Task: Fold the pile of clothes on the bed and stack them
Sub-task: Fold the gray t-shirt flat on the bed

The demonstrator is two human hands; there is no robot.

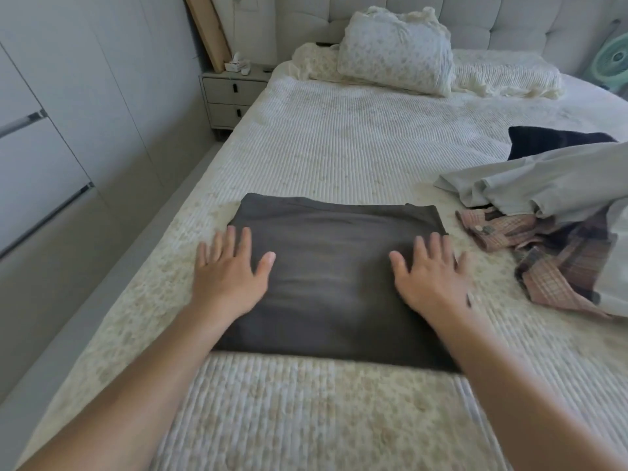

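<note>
A dark grey garment [334, 283] lies folded into a flat rectangle on the bed [339, 147] in front of me. My left hand [229, 273] rests flat on its left edge with fingers spread. My right hand [433, 275] lies flat on its right edge, fingers straight, slightly blurred. At the right sits the unfolded pile: a pale blue-grey garment [550, 185], a pink and brown plaid shirt [557, 260] partly under it, and a dark navy piece [550, 142] behind.
A bundled floral duvet [397, 52] and a cream pillow [506, 78] lie at the padded headboard. A grey two-drawer nightstand [231, 96] stands left of the bed, beside white wardrobe doors [51, 147]. A wooden board [207, 28] leans in the corner.
</note>
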